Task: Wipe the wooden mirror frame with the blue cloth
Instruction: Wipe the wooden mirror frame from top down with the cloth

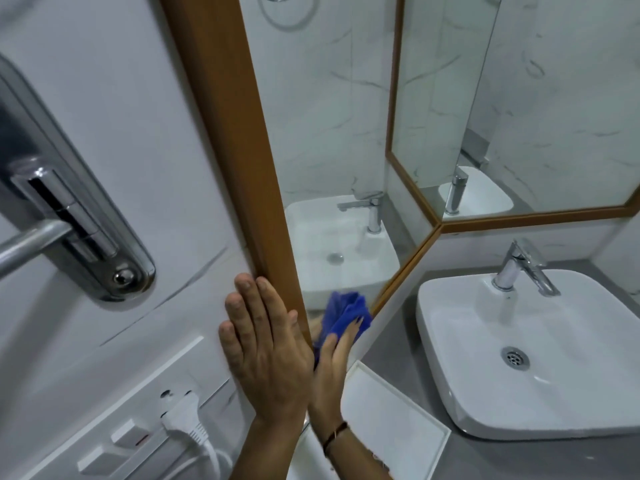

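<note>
The wooden mirror frame [239, 140] runs as a wide brown strip down the left side of the mirror, and its thin lower edge [405, 268] slants along the mirror's bottom. My left hand [266, 344] lies flat and open, fingers up, on the white wall, with its fingertips touching the frame's outer edge. My right hand [334, 358], with a thread band at the wrist, presses the bunched blue cloth [348, 315] against the mirror's lower corner where the two frame pieces meet. The left hand hides part of the right hand. The glass reflects the cloth.
A white basin [450, 341] with a chrome tap [519, 268] sits on the grey counter at right. A white tray [391, 420] lies below my right hand. A socket panel with a white plug [180, 414] and a chrome door handle [69, 216] are at left. A second framed mirror [519, 220] meets the first at the corner.
</note>
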A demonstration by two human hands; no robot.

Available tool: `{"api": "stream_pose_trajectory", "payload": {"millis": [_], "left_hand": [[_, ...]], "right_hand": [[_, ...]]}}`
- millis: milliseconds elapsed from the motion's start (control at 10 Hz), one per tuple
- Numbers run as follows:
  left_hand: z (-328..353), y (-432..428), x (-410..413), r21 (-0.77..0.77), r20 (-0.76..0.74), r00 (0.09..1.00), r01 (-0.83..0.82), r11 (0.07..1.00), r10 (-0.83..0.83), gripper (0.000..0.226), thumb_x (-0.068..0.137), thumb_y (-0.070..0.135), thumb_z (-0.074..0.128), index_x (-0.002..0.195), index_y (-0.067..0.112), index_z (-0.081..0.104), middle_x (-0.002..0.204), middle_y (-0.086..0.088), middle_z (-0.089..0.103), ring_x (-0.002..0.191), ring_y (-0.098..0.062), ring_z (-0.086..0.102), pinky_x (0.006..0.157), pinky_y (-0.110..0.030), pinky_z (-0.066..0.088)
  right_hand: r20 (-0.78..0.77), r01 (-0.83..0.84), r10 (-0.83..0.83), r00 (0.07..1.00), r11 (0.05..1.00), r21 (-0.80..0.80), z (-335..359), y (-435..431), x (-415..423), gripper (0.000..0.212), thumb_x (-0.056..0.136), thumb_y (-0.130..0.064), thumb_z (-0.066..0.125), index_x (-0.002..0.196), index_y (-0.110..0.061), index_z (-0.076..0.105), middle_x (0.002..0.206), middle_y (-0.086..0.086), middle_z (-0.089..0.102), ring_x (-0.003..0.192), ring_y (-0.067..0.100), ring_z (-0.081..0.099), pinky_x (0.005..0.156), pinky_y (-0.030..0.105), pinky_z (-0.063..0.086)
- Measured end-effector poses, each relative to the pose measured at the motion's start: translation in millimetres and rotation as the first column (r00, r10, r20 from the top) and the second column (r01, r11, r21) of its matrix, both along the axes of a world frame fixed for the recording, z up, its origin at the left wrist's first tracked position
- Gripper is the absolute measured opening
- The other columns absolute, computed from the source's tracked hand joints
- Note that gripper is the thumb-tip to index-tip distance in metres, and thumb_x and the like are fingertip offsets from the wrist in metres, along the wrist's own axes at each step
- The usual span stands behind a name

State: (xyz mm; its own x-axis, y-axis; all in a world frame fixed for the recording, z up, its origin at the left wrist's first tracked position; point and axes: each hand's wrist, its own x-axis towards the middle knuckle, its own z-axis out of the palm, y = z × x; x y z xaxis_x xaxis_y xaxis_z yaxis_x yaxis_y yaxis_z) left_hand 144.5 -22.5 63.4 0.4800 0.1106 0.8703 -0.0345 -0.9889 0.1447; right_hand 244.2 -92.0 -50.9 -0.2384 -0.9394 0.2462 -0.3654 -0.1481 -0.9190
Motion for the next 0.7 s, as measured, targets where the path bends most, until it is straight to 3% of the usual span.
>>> {"api": "stream_pose_trajectory", "payload": {"millis": [100, 200, 300, 400, 500, 700], "left_hand": [[1, 0, 3, 0.001, 0.004, 1.000, 0.001, 1.000, -0.001, 0.069, 0.122, 0.034, 0.025, 0.177, 0.008, -0.008, 0.185, -0.007, -0.022, 0.171, -0.021, -0.021, 0.139, -0.038, -0.015], [7, -2, 0, -0.009, -0.006, 1.000, -0.002, 1.000, 0.002, 0.069, 0.123, 0.034, 0.026, 0.177, 0.009, -0.009, 0.185, -0.006, -0.023, 0.171, -0.020, -0.022, 0.139, -0.037, -0.015], [1, 2, -2, 0.029, 0.003, 1.000, -0.014, 0.999, 0.014, 0.069, 0.123, 0.034, 0.025, 0.177, 0.009, -0.010, 0.184, -0.006, -0.025, 0.171, -0.020, -0.024, 0.138, -0.038, -0.015], [0, 3, -2, 0.023, 0.008, 1.000, 0.002, 1.000, -0.002, 0.069, 0.123, 0.033, 0.026, 0.177, 0.010, -0.009, 0.185, -0.005, -0.024, 0.171, -0.020, -0.023, 0.139, -0.038, -0.014], [1, 2, 0, -0.002, 0.019, 1.000, 0.015, 1.000, -0.015, 0.069, 0.123, 0.033, 0.027, 0.177, 0.010, -0.010, 0.184, -0.005, -0.024, 0.171, -0.020, -0.023, 0.139, -0.037, -0.014], [0, 3, 1, 0.032, -0.031, 0.999, 0.007, 0.999, -0.006, 0.071, 0.123, 0.033, 0.029, 0.177, 0.011, -0.012, 0.184, -0.003, -0.026, 0.170, -0.019, -0.025, 0.138, -0.038, -0.015]], "right_hand": [[0.615, -0.912, 0.674, 0.409, 0.332, 0.242, -6, -19, -6, 0.048, 0.125, -0.021, 0.029, 0.172, -0.029, 0.029, 0.169, 0.026, 0.046, 0.147, 0.045, 0.056, 0.130, 0.046, 0.044], [0.721, -0.953, 0.627, 0.293, 0.254, 0.166, 11, -45, 2, 0.052, 0.125, -0.023, 0.028, 0.177, -0.026, 0.021, 0.170, 0.013, 0.047, 0.147, 0.028, 0.057, 0.131, 0.051, 0.040], [0.588, -0.930, 0.726, 0.357, 0.332, 0.155, 25, -69, 20, 0.050, 0.125, -0.027, 0.028, 0.175, -0.027, 0.028, 0.148, 0.003, 0.061, 0.121, 0.013, 0.066, 0.123, 0.052, 0.049], [0.611, -0.937, 0.715, 0.340, 0.312, 0.157, 7, -66, 18, 0.049, 0.125, -0.027, 0.029, 0.174, -0.023, 0.032, 0.154, 0.012, 0.062, 0.132, 0.030, 0.066, 0.122, 0.060, 0.050], [0.597, -0.963, 0.760, 0.258, 0.255, 0.092, -20, -56, -2, 0.054, 0.124, -0.033, 0.031, 0.176, -0.020, 0.029, 0.167, 0.018, 0.053, 0.148, 0.040, 0.058, 0.123, 0.065, 0.048], [0.519, -0.967, 0.824, 0.227, 0.252, 0.024, -30, -12, -34, 0.068, 0.115, -0.048, 0.034, 0.179, -0.031, 0.019, 0.179, -0.004, 0.039, 0.157, 0.022, 0.052, 0.128, 0.057, 0.046]]}}
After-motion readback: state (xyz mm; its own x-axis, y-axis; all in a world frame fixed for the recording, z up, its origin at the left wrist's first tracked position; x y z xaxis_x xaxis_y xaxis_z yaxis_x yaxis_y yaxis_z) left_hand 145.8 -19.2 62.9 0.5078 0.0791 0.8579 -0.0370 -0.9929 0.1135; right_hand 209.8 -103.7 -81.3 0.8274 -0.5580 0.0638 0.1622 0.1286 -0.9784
